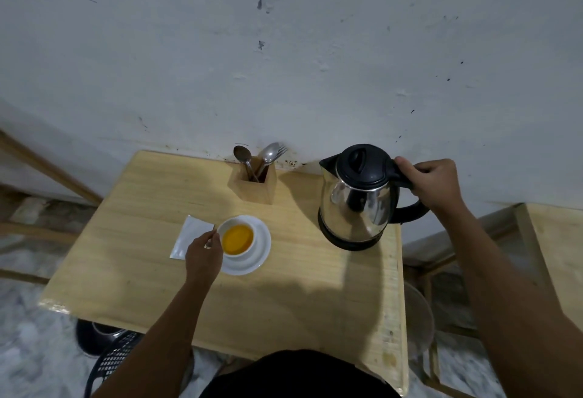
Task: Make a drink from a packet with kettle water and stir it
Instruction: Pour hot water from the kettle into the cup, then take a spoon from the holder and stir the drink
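While right hand (432, 183) grips kettle (356, 205), orange drink (237, 236)

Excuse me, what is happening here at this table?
A person is making a drink. The right hand grips the handle of the steel kettle, upright toward the right of the table. The left hand is at the white cup, which holds orange liquid and sits on a saucer. What its fingers hold is unclear. A white packet lies beside it.
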Demonstrator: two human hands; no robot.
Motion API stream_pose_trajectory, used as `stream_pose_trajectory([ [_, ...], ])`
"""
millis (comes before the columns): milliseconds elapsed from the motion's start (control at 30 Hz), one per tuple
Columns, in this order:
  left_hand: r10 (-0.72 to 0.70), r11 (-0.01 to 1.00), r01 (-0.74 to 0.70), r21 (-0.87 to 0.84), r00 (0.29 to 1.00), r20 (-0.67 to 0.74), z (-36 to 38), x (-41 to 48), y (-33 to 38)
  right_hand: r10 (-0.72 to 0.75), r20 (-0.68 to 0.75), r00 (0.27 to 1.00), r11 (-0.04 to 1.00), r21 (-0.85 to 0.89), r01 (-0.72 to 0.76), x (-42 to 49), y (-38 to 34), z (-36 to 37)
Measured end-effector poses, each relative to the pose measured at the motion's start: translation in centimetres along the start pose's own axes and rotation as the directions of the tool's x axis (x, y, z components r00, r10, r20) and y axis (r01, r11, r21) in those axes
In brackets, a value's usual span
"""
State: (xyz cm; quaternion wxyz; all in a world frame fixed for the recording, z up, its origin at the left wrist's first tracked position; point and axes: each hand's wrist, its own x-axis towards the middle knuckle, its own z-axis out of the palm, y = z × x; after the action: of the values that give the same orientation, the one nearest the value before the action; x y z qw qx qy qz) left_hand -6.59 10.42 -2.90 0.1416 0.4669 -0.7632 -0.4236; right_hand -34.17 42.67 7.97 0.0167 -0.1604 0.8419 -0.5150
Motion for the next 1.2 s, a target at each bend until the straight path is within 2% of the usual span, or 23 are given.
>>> stream_pose_trajectory([
  [233,0.002,1.000,-0.002,-0.010,1.000,0.011,0.0,0.0,0.1,0.037,0.001,0.999,0.999,0.032,-0.037,-1.1,1.0,0.1],
  [400,0.000,1.000,0.000,-0.018,1.000,0.011,-0.1,0.1,-0.1,0.055,-0.038,0.998,0.998,-0.020,-0.056,-1.4,0.8,0.2],
  [533,0.019,1.000,-0.019,-0.009,0.999,0.025,-0.1,0.0,0.0,0.062,-0.170,0.983,0.973,-0.208,-0.097,-2.5,0.3,1.0],
  [733,0.010,1.000,-0.008,-0.022,0.997,0.081,-0.5,0.3,-0.1,0.123,-0.348,0.929,0.972,-0.149,-0.184,-4.5,-1.5,3.2],
  [833,-0.004,1.000,0.006,-0.016,0.993,0.114,-1.2,0.3,0.3,0.012,-0.382,0.924,0.951,-0.280,-0.129,-5.6,-3.8,5.2],
  [900,-0.016,0.999,0.020,-0.029,0.990,0.141,-1.3,0.5,0.6,-0.107,-0.363,0.926,0.923,-0.382,-0.043,-6.3,-5.6,6.6],
  [967,-0.042,0.998,0.049,-0.029,0.979,0.199,-1.8,1.1,0.5,-0.283,-0.326,0.902,0.878,-0.467,0.107,-6.8,-7.6,8.7],
  [1033,-0.054,0.998,0.061,-0.017,0.961,0.272,-2.3,1.7,0.2,-0.462,-0.259,0.848,0.835,-0.450,0.317,-7.0,-9.3,11.2],
  [1067,-0.055,0.998,0.062,-0.013,0.952,0.302,-2.4,1.7,0.3,-0.492,-0.193,0.849,0.831,-0.395,0.392,-7.0,-10.1,12.3],
  [1133,-0.037,0.999,0.047,-0.021,0.937,0.346,-2.9,2.0,0.2,-0.416,-0.002,0.909,0.871,-0.286,0.399,-6.7,-11.4,15.2],
  [1200,0.001,0.999,0.013,-0.034,0.921,0.390,-3.3,2.2,0.3,-0.198,0.199,0.960,0.932,-0.265,0.248,-5.7,-11.9,17.9],
])
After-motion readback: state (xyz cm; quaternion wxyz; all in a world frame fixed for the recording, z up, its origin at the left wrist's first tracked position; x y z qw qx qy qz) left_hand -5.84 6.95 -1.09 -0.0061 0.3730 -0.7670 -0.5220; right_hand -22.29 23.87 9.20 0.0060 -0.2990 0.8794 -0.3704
